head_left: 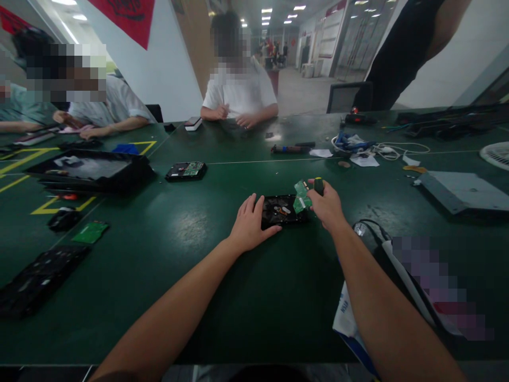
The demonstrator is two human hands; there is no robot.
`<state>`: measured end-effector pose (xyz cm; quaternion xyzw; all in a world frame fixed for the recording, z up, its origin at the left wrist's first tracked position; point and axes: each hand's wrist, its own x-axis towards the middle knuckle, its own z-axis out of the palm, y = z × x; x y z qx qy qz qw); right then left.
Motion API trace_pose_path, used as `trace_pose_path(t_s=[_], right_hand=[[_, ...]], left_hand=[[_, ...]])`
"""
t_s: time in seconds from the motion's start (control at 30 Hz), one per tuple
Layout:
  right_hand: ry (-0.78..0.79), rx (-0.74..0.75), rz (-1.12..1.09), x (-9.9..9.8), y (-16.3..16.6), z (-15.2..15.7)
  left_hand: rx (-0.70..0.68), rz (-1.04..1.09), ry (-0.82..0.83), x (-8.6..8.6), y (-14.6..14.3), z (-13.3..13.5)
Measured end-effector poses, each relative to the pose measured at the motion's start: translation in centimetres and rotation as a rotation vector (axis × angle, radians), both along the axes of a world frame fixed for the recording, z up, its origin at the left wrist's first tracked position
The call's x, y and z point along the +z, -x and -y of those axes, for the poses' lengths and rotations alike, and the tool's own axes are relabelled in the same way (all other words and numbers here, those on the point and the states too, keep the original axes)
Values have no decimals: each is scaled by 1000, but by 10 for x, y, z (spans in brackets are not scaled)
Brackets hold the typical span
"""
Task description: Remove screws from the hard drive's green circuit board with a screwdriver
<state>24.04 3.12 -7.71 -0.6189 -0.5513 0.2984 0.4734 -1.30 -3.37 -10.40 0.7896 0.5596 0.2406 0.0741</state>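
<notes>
A black hard drive (281, 210) lies on the green table (191, 265) in front of me. My left hand (249, 224) rests on its left edge, fingers spread flat, steadying it. My right hand (326, 206) is closed round a tool with a black and yellow-green handle (318, 185), and its fingers also pinch a small green circuit board (301, 197) raised off the drive's right end.
A second hard drive (186, 171) lies further back left. A black tray (89, 171), a loose green board (90, 232), a dark mouse (63, 218) and a black panel (37, 278) sit left. Cables (377, 149), a grey plate (463, 191) and a bag (397, 286) lie right. People sit across.
</notes>
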Motion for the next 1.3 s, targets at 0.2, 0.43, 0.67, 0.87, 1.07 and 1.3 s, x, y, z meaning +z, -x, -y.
trace_pose_path(t_s=[0.2, 0.43, 0.67, 0.87, 1.07, 1.3], right_hand=[[150, 94, -317, 12, 9, 5], [312, 212, -437, 19, 15, 12], [383, 262, -262, 17, 15, 14], [392, 362, -288, 14, 17, 17], [344, 409, -373, 14, 19, 18], [245, 342, -239, 6, 25, 16]], left_hand=[[-154, 66, 49, 6, 9, -17], [-177, 52, 86, 9, 17, -25], [-227, 94, 206, 18, 67, -14], [62, 53, 60, 8, 72, 39], [-37, -23, -18, 12, 38, 75], [37, -88, -159, 11, -3, 70]])
